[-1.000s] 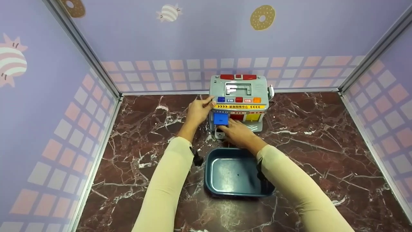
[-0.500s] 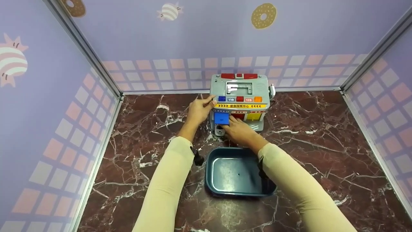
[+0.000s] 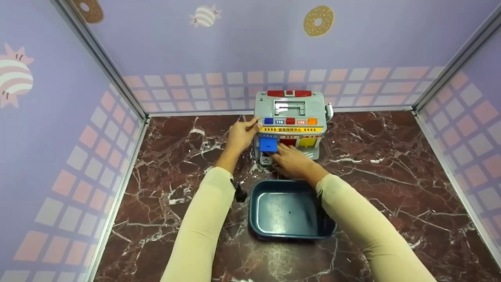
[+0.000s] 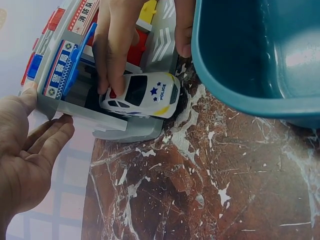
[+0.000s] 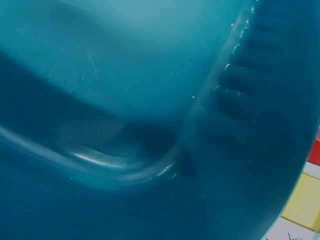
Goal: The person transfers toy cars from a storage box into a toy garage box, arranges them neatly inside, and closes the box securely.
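Note:
A grey toy emergency station (image 3: 315, 111) stands against the back wall, its blue door (image 3: 268, 144) raised. A white toy police car (image 4: 160, 95) pokes out nose first below that door, rear inside the bay. My right hand (image 3: 293, 160) has two straight fingers on the car's roof by the red light. Another of its digits hangs apart in the left wrist view. My left hand (image 3: 241, 135) grips the station's left front corner, thumb at the roof edge and fingers beneath. Neither hand shows in the right wrist view.
A dark teal plastic tray (image 3: 253, 207) sits on the marbled floor (image 3: 188, 235) in front of the station, under my right forearm. Red and yellow doors (image 3: 308, 141) lie right of the blue one. Purple patterned walls (image 3: 242, 51) enclose the back and sides.
The white front of the police car shows less below the blue door in the head view, so the car sits further in. My left hand keeps its place; my right hand has barely shifted.

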Tool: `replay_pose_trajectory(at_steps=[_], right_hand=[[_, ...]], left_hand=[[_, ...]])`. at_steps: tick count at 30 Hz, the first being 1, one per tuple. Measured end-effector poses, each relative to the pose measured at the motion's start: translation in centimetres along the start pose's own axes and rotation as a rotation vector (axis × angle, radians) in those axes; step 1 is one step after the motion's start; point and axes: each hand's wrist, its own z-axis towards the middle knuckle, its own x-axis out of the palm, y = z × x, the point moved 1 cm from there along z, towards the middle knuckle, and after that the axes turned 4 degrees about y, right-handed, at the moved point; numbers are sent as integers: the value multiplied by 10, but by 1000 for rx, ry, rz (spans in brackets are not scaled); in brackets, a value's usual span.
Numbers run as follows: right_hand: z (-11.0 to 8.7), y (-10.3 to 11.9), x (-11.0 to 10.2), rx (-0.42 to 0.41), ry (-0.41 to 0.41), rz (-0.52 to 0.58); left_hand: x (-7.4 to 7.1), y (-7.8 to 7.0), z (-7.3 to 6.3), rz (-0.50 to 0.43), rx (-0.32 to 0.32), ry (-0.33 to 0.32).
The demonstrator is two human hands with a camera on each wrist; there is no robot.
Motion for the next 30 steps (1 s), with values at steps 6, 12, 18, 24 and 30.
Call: replay_pose_trajectory(at_steps=[6,12,18,24,30], right_hand=[[1,-1,1,-16,-9,-9],[1,-3,0,-45,-2,-24],[-1,-6,-1,-93,43,-1],[-3,-6,-2,-120,37,-11],[-1,-5,0,-127,8,-45]], left_hand=[[0,1,0,-25,-11,4],[-1,-1,1,-20,-21,8],[-2,-2,1,-12,-17,5],[-1,-1,0,0,-12,18],[-1,0,-1,-7,-15,16]])
